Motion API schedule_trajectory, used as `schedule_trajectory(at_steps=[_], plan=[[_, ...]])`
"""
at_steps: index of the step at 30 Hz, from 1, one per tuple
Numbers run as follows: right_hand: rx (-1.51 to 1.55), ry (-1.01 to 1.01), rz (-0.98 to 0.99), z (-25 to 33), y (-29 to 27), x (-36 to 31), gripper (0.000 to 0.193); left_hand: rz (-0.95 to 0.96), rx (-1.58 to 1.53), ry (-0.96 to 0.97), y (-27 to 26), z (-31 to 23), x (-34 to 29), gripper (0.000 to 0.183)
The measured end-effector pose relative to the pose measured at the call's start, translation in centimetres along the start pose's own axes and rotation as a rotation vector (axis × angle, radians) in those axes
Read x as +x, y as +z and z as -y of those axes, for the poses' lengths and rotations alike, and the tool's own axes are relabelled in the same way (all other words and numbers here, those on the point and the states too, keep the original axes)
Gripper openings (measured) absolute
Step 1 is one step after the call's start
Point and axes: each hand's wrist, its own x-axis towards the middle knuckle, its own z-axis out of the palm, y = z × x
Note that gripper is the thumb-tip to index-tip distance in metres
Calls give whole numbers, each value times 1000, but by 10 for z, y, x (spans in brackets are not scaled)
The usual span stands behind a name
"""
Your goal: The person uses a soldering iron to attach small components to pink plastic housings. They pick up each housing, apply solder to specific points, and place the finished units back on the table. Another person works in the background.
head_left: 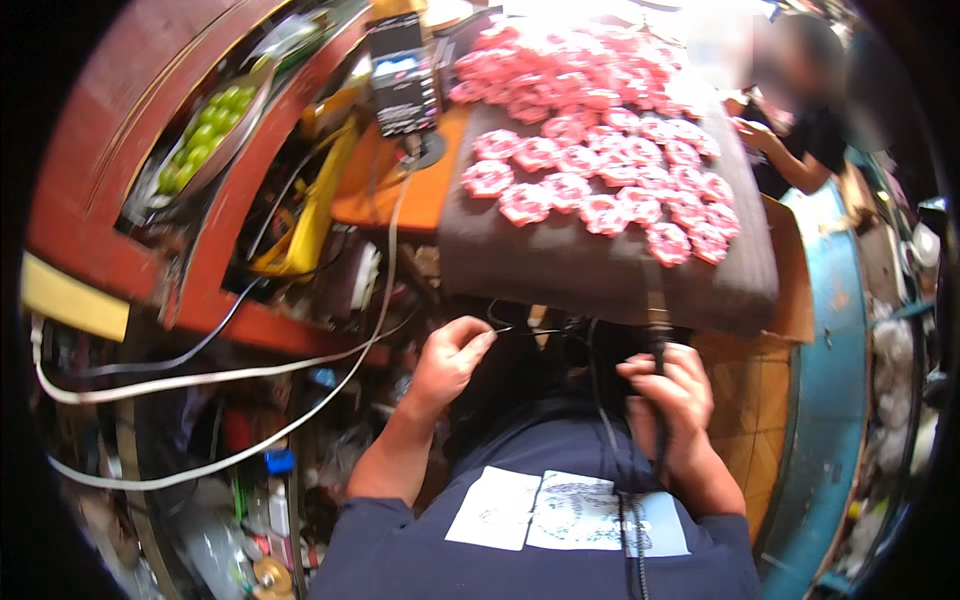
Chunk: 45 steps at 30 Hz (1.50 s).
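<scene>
In the head view, your left hand (447,362) has its thumb and forefinger pinched together on a thin strand (528,331), which runs toward the middle, in front of your shirt (560,420). Your right hand (682,398) is wrapped around a dark stick-like tool (659,345), its slim end pointing up over the near edge of the brown-covered table (570,268). On that cover you have many pink flowers (602,212): single ones spread toward you, the rest heaped at the far side.

To your left, in an opening of the red cabinet (110,160), a pale dish (237,150) holds round green fruit (207,135) like grapes. Just beside it sits a yellow tub (318,215); what lies inside is too dark to tell. A black printed box (402,78) stands upright near the flower heap; you cannot see its contents. By the right side of the brown cover is a cardboard box (792,275), its inside hidden from you. Beyond, at the upper right, another person's hand (760,137) is raised near the flowers.
</scene>
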Motion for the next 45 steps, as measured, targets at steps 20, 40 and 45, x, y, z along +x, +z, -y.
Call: schedule_trajectory(at_steps=[20, 40, 45], plan=[[467, 90, 201, -61, -16, 50, 34, 527, 244, 300, 56, -130, 34, 4], [370, 663, -436, -231, -141, 85, 40, 288, 1041, 1312, 154, -265, 254, 22], [-23, 448, -377, -263, -142, 105, 24, 403, 1141, 1356, 179, -237, 312, 24]])
